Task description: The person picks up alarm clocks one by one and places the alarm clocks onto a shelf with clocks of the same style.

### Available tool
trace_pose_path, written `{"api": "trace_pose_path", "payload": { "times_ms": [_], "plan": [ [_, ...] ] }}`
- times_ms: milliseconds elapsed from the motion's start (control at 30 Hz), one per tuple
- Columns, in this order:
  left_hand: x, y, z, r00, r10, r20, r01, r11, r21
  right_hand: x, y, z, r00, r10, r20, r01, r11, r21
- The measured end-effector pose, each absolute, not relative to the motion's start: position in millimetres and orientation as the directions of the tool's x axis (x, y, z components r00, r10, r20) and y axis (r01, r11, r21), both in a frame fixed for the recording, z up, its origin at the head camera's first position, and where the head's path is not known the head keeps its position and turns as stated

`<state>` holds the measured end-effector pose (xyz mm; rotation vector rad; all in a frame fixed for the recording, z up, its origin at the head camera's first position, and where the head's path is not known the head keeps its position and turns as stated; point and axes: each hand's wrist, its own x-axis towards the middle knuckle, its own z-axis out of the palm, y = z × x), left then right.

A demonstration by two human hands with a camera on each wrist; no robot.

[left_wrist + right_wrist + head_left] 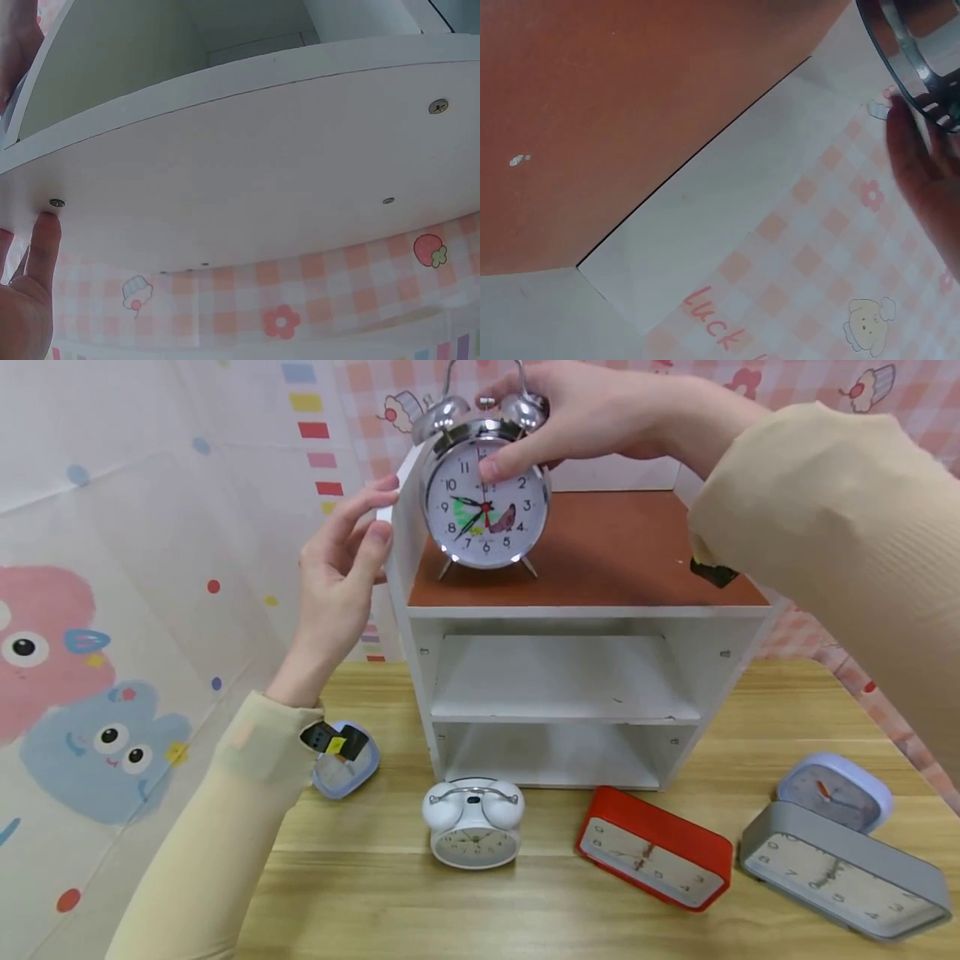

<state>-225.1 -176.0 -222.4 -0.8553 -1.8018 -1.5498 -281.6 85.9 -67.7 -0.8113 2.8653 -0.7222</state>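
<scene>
A silver twin-bell alarm clock [486, 531] is upright over the left end of the shelf unit's brown top board [622, 547], its small feet close to the board. My right hand [581, 414] grips it from above and behind, thumb across the dial's upper part and fingers behind the bells. In the right wrist view, part of the clock's metal rim shows beside the right hand [926, 176]. My left hand [341, 568] touches the white left side panel [402, 539] with loosely bent fingertips. The left wrist view shows the left hand [30, 300] against that panel's outer face, near a screw.
On the wooden table [540, 918] before the shelf unit stand a white twin-bell clock [474, 822], a red clock [656, 847] and a grey clock [843, 868]. A blue clock [836, 792] sits behind the grey one; another blue clock [348, 772] is partly behind my left wrist.
</scene>
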Motion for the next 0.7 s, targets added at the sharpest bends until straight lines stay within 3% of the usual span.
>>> {"api": "trace_pose_path", "payload": {
  "times_ms": [333,567,700],
  "plan": [
    [-226,-176,-225,-0.61,0.087,0.788,0.791,0.126,0.599,-252,98,-71,-0.868,-0.451,0.206,-0.49,0.713,-0.501],
    [-228,-177,-225,-0.606,0.084,0.791,0.794,0.125,0.595,-226,105,-82,-0.778,-0.506,0.372,-0.625,0.683,-0.378],
    [-229,-178,-225,-0.601,0.082,0.795,0.798,0.129,0.589,-211,109,-93,-0.763,-0.498,0.412,-0.639,0.679,-0.362]
  ]
}}
